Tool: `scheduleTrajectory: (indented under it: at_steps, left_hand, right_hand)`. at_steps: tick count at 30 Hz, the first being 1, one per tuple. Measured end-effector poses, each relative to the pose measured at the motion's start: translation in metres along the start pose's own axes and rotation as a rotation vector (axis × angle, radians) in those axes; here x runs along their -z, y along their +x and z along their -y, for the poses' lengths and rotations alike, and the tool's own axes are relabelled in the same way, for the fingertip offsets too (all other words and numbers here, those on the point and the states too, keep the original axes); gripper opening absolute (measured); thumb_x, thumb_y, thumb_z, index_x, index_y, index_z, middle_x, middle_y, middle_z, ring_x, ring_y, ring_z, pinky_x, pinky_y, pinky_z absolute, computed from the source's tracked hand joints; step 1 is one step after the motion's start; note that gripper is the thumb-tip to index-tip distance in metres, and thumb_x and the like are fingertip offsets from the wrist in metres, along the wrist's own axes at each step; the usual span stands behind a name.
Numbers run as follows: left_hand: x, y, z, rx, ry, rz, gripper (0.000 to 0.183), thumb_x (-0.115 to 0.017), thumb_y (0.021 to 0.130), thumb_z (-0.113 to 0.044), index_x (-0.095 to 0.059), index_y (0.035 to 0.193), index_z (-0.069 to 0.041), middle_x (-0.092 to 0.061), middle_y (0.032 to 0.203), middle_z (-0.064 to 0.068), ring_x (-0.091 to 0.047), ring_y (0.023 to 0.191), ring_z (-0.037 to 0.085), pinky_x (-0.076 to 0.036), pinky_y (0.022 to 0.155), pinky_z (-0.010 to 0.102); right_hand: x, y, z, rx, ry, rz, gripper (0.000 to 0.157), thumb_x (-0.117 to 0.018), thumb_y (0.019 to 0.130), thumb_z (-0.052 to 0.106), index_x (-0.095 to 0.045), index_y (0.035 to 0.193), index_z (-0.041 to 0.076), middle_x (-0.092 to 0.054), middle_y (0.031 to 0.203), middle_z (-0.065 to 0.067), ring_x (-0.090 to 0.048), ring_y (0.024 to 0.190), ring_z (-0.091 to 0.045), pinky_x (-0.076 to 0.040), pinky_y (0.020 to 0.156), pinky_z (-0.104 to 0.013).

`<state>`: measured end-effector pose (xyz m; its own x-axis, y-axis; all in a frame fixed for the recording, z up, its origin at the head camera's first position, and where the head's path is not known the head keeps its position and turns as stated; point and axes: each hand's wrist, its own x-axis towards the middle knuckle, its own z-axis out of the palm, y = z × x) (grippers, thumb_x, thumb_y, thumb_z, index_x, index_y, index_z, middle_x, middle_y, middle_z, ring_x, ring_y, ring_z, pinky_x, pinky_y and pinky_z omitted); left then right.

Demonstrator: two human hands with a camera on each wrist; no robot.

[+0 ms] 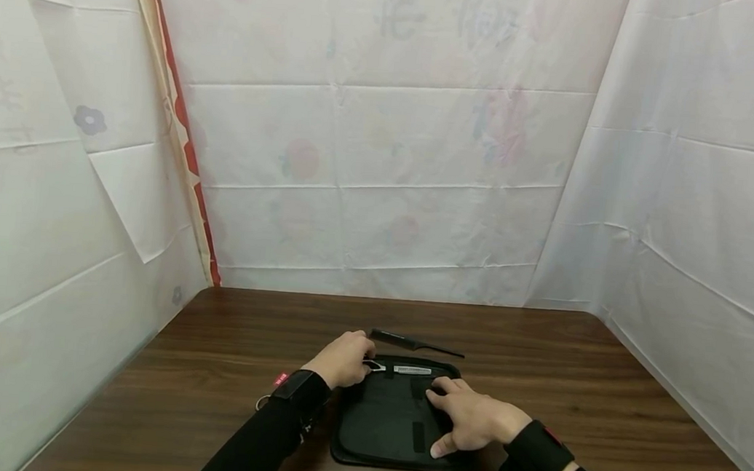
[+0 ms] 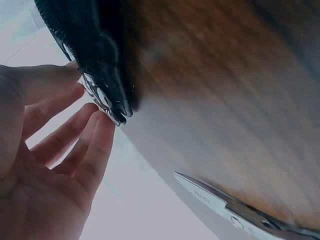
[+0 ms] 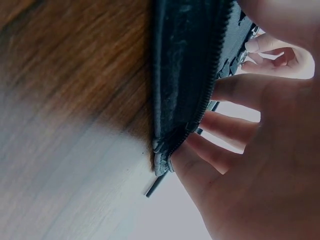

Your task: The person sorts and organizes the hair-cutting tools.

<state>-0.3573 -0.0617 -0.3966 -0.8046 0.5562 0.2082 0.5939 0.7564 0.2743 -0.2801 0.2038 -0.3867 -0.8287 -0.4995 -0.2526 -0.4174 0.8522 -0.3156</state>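
Observation:
A black zippered case [image 1: 380,418] lies open and flat on the table. Along its far edge sit silver thinning scissors [image 1: 411,370], a strap crossing them and their handle rings pointing left. My left hand [image 1: 342,361] holds the handle rings at the case's far left corner; the left wrist view shows thumb and fingertips on the silver handle [image 2: 100,97]. My right hand [image 1: 472,417] rests on the case's right side with its fingers spread, touching the zippered edge [image 3: 202,107]. Just behind the case is a black tail comb [image 1: 409,341].
A second pair of scissors [image 2: 205,194] lies on the wooden table, seen only in the left wrist view. White sheeting [image 1: 378,214] hangs behind the brown tabletop [image 1: 246,328] and along both sides.

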Motion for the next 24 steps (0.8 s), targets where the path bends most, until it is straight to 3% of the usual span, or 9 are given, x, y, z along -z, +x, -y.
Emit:
scheduleTrajectory:
  at_steps: [6, 14, 24]
  left_hand:
    - [-0.001, -0.002, 0.000, 0.031, 0.001, 0.019, 0.021, -0.076, 0.091, -0.007, -0.073, 0.112, -0.002, -0.064, 0.105, 0.010, -0.064, 0.100, 0.029, -0.053, 0.087, 0.044]
    - [-0.004, 0.000, -0.004, -0.010, 0.068, 0.011, 0.012, -0.074, 0.093, -0.005, -0.076, 0.105, -0.006, -0.070, 0.105, 0.009, -0.066, 0.101, 0.028, -0.055, 0.087, 0.042]
    - [-0.009, 0.002, -0.009, 0.012, 0.086, 0.004, 0.012, -0.072, 0.094, -0.005, -0.075, 0.105, -0.008, -0.070, 0.105, 0.008, -0.066, 0.102, 0.027, -0.055, 0.087, 0.042]
  right_hand:
    - [0.000, 0.000, 0.000, 0.001, -0.002, 0.004, 0.086, -0.081, 0.084, 0.045, -0.045, 0.154, 0.011, -0.031, 0.160, -0.008, -0.030, 0.148, -0.033, -0.042, 0.106, -0.056]
    - [0.001, 0.001, 0.001, -0.004, -0.006, 0.009, 0.086, -0.080, 0.084, 0.046, -0.045, 0.155, 0.011, -0.031, 0.160, -0.008, -0.029, 0.148, -0.033, -0.041, 0.107, -0.055]
    - [0.001, 0.001, 0.001, -0.008, -0.013, 0.015, 0.086, -0.080, 0.084, 0.047, -0.045, 0.155, 0.012, -0.031, 0.160, -0.007, -0.029, 0.148, -0.032, -0.040, 0.108, -0.054]
